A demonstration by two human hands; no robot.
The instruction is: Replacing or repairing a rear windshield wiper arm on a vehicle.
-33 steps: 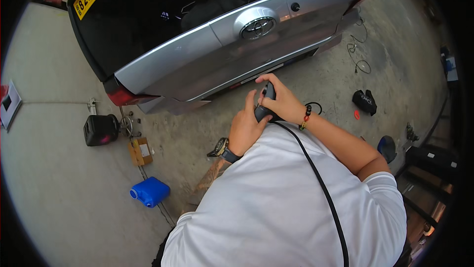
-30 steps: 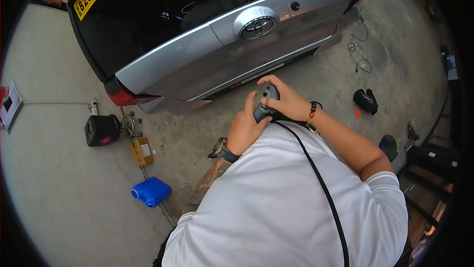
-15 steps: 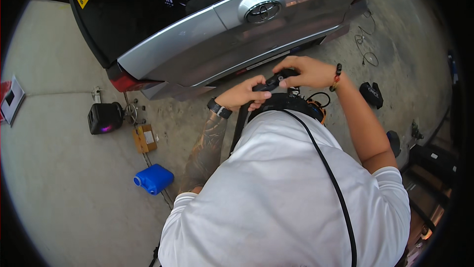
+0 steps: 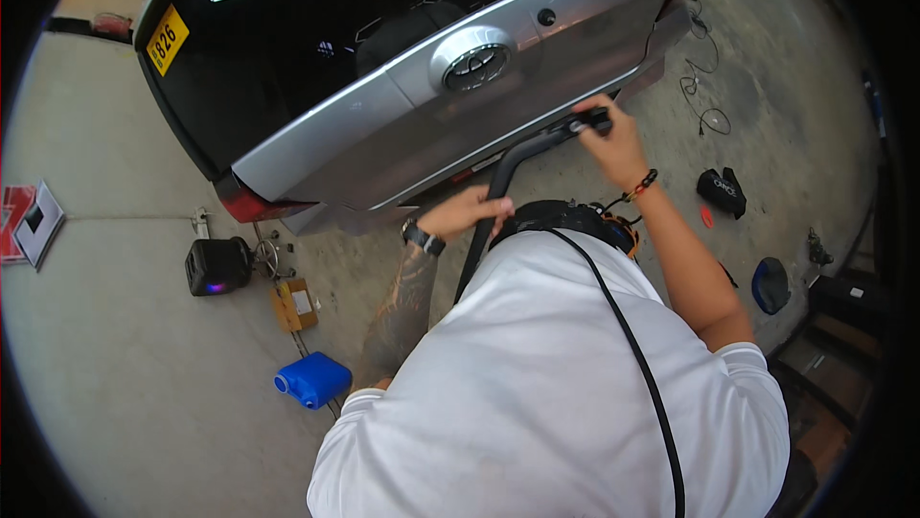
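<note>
A black bent tube [image 4: 525, 148], which looks like a vacuum cleaner wand, slants up from beside my body toward the car. My left hand [image 4: 467, 212] is closed round its lower part, with a dark watch on the wrist. Farther up and to the right, my right hand [image 4: 613, 146] grips the tube's end, its fingers round the black tip. Just behind the tube is the silver tailgate [image 4: 374, 120] of a car. Below my hands sits a black rounded machine [image 4: 551, 215] with orange at its side, partly hidden by my white shirt.
On the left floor stand a black speaker [image 4: 218, 266], a cardboard box [image 4: 294, 304] and a blue jerrycan [image 4: 316, 379]. To the right lie a black pouch [image 4: 722, 192], a thin cable [image 4: 692, 87] and a dark blue round item [image 4: 770, 285].
My right hand has moved up and right with the tube's end, away from my left hand. More of the bent tube shows between them. The view has shifted slightly.
</note>
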